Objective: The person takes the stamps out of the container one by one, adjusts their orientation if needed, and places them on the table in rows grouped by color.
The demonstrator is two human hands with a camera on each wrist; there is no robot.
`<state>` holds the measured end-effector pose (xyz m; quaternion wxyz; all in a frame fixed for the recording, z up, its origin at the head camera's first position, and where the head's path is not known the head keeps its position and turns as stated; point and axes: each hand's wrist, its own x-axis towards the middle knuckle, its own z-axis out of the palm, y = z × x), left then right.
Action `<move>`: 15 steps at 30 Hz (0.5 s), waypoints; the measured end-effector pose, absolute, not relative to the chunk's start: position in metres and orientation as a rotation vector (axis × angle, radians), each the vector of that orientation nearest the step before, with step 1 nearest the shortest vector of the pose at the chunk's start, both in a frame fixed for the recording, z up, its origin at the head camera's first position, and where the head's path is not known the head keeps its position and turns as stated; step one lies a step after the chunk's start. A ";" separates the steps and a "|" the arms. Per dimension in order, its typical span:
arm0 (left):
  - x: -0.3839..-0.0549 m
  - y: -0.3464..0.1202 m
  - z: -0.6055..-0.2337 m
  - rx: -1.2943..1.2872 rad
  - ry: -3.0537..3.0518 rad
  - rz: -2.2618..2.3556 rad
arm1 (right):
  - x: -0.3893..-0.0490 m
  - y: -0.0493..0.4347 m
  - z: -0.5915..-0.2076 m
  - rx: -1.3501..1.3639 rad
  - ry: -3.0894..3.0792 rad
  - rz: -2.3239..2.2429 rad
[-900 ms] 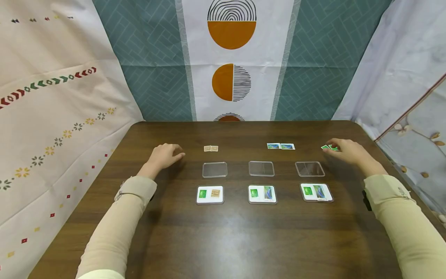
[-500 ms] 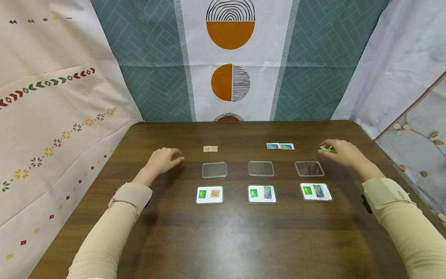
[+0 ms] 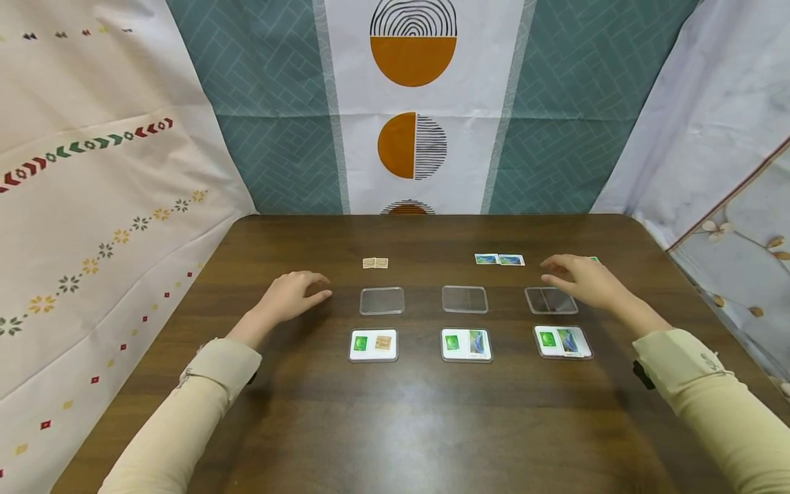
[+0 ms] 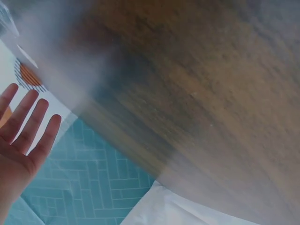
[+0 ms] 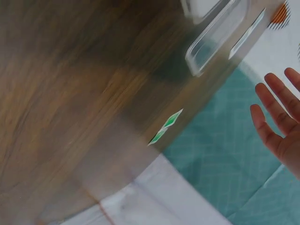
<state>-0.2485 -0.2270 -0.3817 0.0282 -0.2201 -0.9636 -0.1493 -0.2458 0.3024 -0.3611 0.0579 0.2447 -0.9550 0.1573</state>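
Above the table at the left, my left hand (image 3: 295,296) hangs with relaxed fingers and holds nothing. A brown stamp pair (image 3: 375,263) lies to its right, apart from it. My right hand (image 3: 583,279) hovers partly over the right clear lid (image 3: 551,300); the right wrist view shows its fingers loosely extended with nothing in them. Two green stamps (image 5: 172,118) lie on the wood; in the head view that hand mostly hides them, leaving one green corner (image 3: 594,259). To the left of that hand lie two blue landscape stamps (image 3: 499,259).
Two more clear plastic lids (image 3: 382,301) form a row with the right one. Nearer sit three white-backed cases (image 3: 373,345), each bearing two stamps: green and brown in the left one, green and blue in the others. Patterned curtains surround the wooden table (image 3: 395,425).
My right hand has moved left and nearer, away from the green stamps, which stay on the table. The left hand has shifted slightly nearer.
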 end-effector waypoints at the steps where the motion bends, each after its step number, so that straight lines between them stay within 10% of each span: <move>1: -0.247 -0.226 -0.381 -0.688 -2.973 -0.462 | -0.245 0.299 -0.360 0.759 -2.882 0.484; 15: -0.208 -0.219 -0.377 -0.787 -2.962 -0.435 | -0.223 0.251 -0.356 0.768 -2.824 0.646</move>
